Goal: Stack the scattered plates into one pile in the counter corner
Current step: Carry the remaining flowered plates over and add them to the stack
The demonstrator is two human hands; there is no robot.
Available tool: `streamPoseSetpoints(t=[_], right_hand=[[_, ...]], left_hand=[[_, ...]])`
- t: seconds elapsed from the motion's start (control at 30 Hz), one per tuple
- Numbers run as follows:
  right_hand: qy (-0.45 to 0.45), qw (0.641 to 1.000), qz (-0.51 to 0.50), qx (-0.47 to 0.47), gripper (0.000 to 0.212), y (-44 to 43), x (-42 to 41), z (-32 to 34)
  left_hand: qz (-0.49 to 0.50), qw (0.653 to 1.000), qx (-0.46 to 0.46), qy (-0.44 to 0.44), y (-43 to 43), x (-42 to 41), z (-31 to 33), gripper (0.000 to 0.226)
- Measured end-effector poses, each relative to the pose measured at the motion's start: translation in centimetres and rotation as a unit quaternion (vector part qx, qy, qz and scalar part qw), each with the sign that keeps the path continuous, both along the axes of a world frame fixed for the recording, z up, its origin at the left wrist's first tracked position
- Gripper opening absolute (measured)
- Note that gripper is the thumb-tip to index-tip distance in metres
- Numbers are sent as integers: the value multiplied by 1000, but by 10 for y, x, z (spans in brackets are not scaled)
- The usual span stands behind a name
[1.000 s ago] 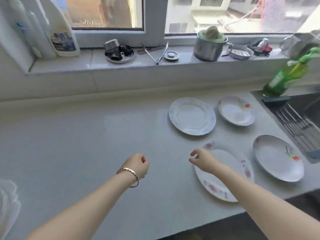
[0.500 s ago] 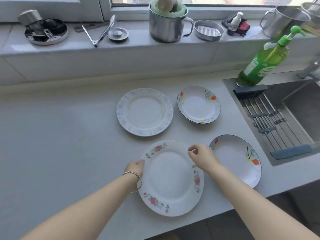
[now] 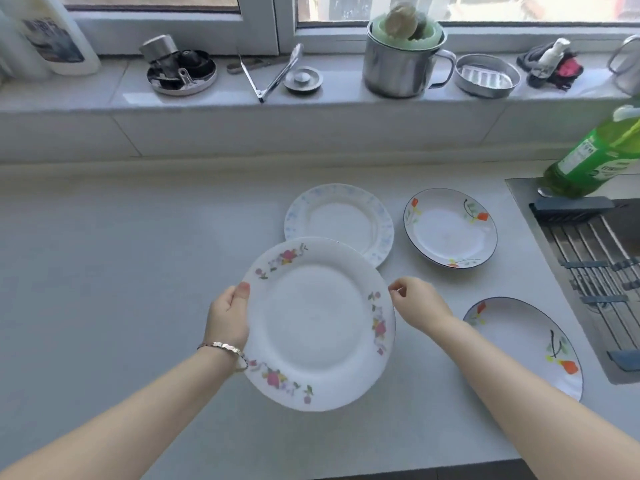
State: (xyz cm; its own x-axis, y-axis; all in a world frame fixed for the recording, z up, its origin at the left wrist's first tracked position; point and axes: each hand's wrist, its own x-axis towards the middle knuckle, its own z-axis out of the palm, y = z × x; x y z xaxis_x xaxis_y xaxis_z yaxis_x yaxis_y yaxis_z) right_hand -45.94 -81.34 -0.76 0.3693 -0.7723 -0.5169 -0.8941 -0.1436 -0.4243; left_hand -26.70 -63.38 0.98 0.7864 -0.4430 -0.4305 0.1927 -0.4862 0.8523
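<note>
At frame centre we hold the pink-flowered plate (image 3: 318, 323) above the counter (image 3: 121, 271): our left hand (image 3: 227, 318) clamps its left rim, thumb on top. Our right hand (image 3: 417, 304) pinches loosely beside the right rim; contact we cannot tell. It looks glazed, stiff, breakable and probably slick, so we grip opposite rims.

A pink-flowered plate (image 3: 320, 323) is gripped at its left rim by the left hand (image 3: 227, 315). The right hand (image 3: 417, 304) is held just beside its right rim; contact cannot be judged.
</note>
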Motion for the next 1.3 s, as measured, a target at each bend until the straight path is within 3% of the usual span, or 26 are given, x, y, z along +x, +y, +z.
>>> streamPoseSetpoints(t=[0.17,0.4,0.63,0.83,1.13,1.3], right_hand=[[-16,995,97,-23,30,27,70,15],[-34,968,245,-31,32,106,199,36],[-38,948,314,-29,26,216,322,48],[-35,932,359,-45,26,293,406,51],[-27,913,404,-42,26,344,458,51],[-21,905,421,-52,26,350,471,54]], left_hand=[[196,977,-66,47,50,54,40,26],[349,936,-39,-29,165,150,64,24],[406,910,-31,-76,305,248,87,27],[439,887,50,-131,397,314,114,37],[535,843,38,-28,464,365,86,44],[488,870,74,-11,469,366,78,47]])
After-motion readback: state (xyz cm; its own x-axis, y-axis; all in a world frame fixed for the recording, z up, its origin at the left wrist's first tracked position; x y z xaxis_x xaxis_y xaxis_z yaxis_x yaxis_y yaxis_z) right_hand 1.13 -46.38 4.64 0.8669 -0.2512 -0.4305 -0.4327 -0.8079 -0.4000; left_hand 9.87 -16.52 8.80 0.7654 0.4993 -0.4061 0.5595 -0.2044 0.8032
